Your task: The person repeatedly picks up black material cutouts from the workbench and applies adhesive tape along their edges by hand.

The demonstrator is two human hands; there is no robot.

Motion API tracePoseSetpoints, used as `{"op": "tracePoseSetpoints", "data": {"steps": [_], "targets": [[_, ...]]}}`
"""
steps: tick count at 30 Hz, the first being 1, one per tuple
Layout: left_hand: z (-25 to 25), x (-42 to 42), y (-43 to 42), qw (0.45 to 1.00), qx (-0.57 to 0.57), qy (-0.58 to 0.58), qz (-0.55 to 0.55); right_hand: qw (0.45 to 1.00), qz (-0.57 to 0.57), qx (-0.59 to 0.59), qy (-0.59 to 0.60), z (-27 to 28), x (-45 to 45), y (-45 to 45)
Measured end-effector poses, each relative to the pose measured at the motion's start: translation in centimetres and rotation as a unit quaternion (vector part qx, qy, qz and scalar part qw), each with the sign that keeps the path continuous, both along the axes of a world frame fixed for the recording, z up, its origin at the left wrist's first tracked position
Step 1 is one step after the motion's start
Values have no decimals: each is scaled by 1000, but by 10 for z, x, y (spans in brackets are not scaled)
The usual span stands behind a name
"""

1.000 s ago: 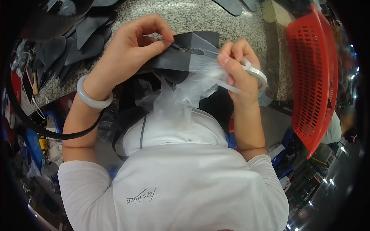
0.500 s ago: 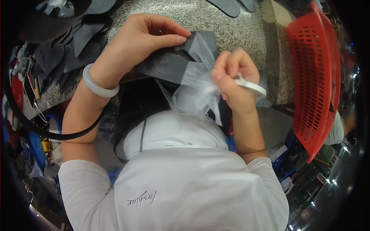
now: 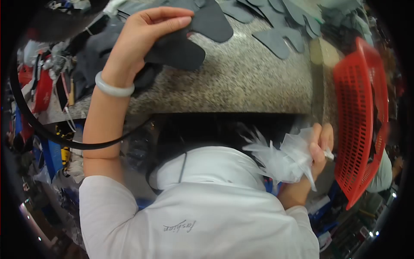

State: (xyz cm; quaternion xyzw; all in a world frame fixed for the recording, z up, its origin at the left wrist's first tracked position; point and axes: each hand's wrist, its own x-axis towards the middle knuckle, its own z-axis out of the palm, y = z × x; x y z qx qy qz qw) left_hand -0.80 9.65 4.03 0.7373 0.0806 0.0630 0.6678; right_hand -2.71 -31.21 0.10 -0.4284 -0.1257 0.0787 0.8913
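Note:
My left hand (image 3: 144, 36), a pale bangle on its wrist, pinches a flat dark grey U-shaped cut piece (image 3: 212, 26) between thumb and fingers. The piece is over the speckled stone tabletop (image 3: 250, 84), near other grey pieces at the left. At the lower right, below the table's front edge, my right hand (image 3: 321, 149) is closed around a bunch of crumpled clear plastic film (image 3: 286, 159). A small white item (image 3: 329, 154) shows at its fingers; its kind is unclear.
Several grey cut pieces (image 3: 280, 41) lie along the back of the table. A red plastic basket (image 3: 353, 116) stands tilted at the right, beside the table's end. A black cable or strap (image 3: 56, 149) curves across the left. Part of another person (image 3: 381, 172) shows behind the basket.
My left hand has moved up and away with the grey piece, now apart from the film. My right hand has gone down and right with the clear film. The view has shifted.

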Motion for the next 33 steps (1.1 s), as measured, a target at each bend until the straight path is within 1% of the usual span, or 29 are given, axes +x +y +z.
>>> {"op": "tracePoseSetpoints", "data": {"steps": [1,2,3,4,5,6,7,8,9,10,11,13,15,16,17,18,19,21,22,23,25,26,27,29,30,31,33], "targets": [[5,6,18,1000,13,-7,8,992,6,-123,8,10,-1,-5],[11,14,43,999,27,25,17,969,9,-248,15,16,1,-10],[13,26,63,998,53,27,27,950,35,-305,-64,1,6,-15],[15,35,83,987,159,-1,28,930,38,-346,-118,-4,6,-6],[16,41,94,964,262,-28,28,905,38,-389,-168,-6,4,5],[23,46,94,853,497,-147,60,868,33,-447,-213,-5,3,11],[36,49,84,673,688,-257,90,826,27,-504,-251,-5,1,15],[39,53,67,658,688,-290,99,822,17,-512,-247,-5,-2,20],[38,60,44,659,684,-300,92,819,7,-519,-244,-7,-5,26],[33,66,21,813,536,-226,23,823,-4,-516,-237,-11,-5,30],[27,72,-3,921,361,-137,-51,822,-13,-519,-234,-9,-6,33],[11,87,-54,904,388,-152,-102,801,0,-544,-249,-3,-5,38],[-16,111,-89,875,424,-200,-119,810,16,-509,-290,5,-4,43],[-32,123,-101,875,420,-207,-124,808,24,-502,-307,7,-4,45],[-47,134,-113,868,446,-192,-104,804,32,-497,-324,10,-4,44],[-49,139,-124,860,472,-176,-84,808,35,-490,-324,12,-6,44],[-48,145,-129,860,469,-182,-89,807,28,-495,-323,11,-7,41],[-48,152,-133,886,447,-24,-121,814,31,-478,-330,7,-8,34],[-49,152,-134,887,448,-16,-109,825,39,-484,-289,9,-11,30],[-49,151,-131,886,450,-15,-111,826,38,-483,-286,6,-11,25],[-49,147,-121,910,382,32,-157,841,49,-485,-237,-1,-8,18],[-51,139,-117,937,315,13,-150,838,49,-493,-229,1,-6,16],[-49,130,-114,937,317,15,-149,829,41,-503,-240,5,-2,16],[-35,105,-110,970,200,-44,-134,815,2,-494,-304,16,9,21],[-16,86,-113,959,238,-55,-141,816,-2,-487,-311,21,13,24],[-6,74,-113,959,239,-53,-141,817,-2,-486,-310,28,18,31],[7,54,-110,913,317,-174,-189,818,-66,-428,-378,44,28,48]]}}
